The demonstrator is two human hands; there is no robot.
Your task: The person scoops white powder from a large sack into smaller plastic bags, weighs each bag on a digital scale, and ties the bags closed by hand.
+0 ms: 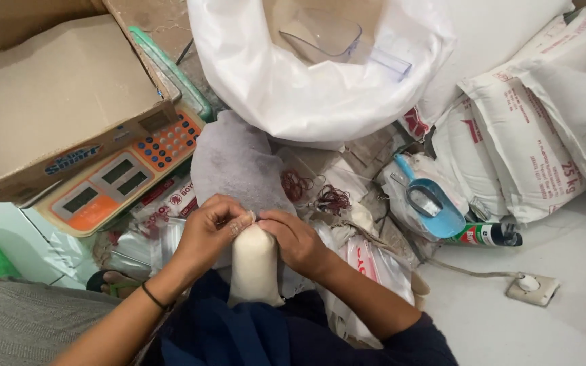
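Head view: a small clear plastic bag packed with white powder (254,261) stands upright on the person's lap at six o'clock. The left hand (206,230) and right hand (298,240) both pinch its twisted neck. At twelve o'clock gapes a large white sack (306,95) holding a clear plastic scoop (323,34); at ten o'clock, an orange-keyed digital weighing scale (120,179); at three o'clock, a blue plastic scoop (435,200).

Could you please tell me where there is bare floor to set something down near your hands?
Bare floor lies right of the wall socket, below the sacks. Around the small bag it is crowded.
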